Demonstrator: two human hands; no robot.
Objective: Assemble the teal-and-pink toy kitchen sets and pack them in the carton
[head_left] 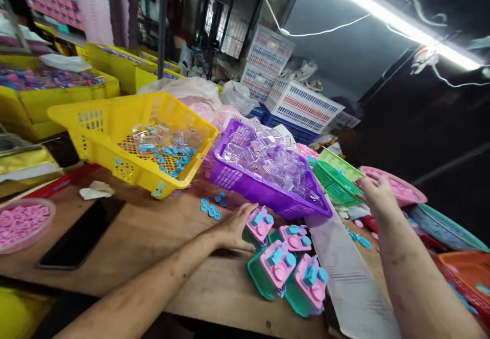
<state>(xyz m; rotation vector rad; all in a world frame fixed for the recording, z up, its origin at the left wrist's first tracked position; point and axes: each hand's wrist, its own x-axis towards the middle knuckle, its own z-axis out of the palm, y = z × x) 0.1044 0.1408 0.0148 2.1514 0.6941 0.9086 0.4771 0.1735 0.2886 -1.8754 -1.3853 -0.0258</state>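
The small pink-topped toy (259,224) sits at the fingers of the left hand (233,231), which are closed on it, the thumb low on its near side and the forefinger along its upper edge. The other fingertips and the toy's green lower part are partly hidden by the hand. Just right of those fingers, three similar toys (277,265) stand close together, the rear one partly covered. Beyond the fingers is the purple basket (252,188) of clear pieces, too jumbled to tell apart; blue discs (211,209) lie to their left on the table (184,277).

The left forearm slants in from the bottom edge, which cuts it off. The right forearm rises from the lower right corner, its hand (377,192) bent leftward by the green basket (337,183); whether its blurred fingers are together or hold anything cannot be told.
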